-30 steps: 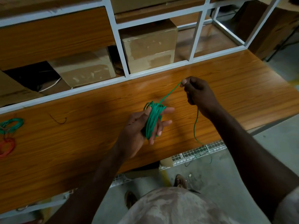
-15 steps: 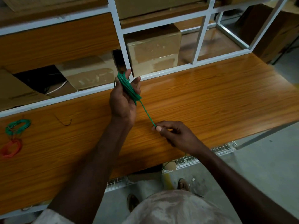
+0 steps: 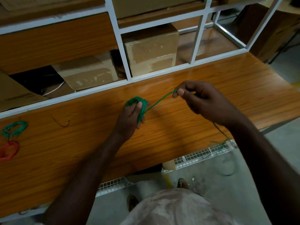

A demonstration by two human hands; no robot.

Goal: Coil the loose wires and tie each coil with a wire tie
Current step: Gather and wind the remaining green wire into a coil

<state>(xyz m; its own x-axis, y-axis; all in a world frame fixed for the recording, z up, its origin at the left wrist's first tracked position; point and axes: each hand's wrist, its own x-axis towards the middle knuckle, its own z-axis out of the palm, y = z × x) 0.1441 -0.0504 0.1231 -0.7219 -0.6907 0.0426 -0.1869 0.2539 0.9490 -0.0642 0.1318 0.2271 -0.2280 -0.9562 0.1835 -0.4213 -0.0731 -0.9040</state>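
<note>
A green wire coil [image 3: 140, 106] is wrapped around the fingers of my left hand [image 3: 129, 117], which grips it above the middle of the wooden bench [image 3: 178, 127]. From the coil a taut green strand [image 3: 159, 100] runs up and right to my right hand [image 3: 201, 99], which pinches it between thumb and forefinger. The rest of the wire trails down under my right wrist toward the bench's front edge [image 3: 222, 135]. A finished green coil [image 3: 14, 128] and a red coil [image 3: 9, 151] lie at the bench's far left.
A short dark wire piece [image 3: 62, 124] lies on the bench left of my hands. Cardboard boxes [image 3: 151, 49] sit behind a white metal frame [image 3: 126, 62]. A white wire mesh tray [image 3: 203, 155] hangs below the front edge, with grey floor beneath.
My left hand came back down from the frame to mid-bench with the coil. My right hand swung from below the coil up to its right, pulling the strand taut.
</note>
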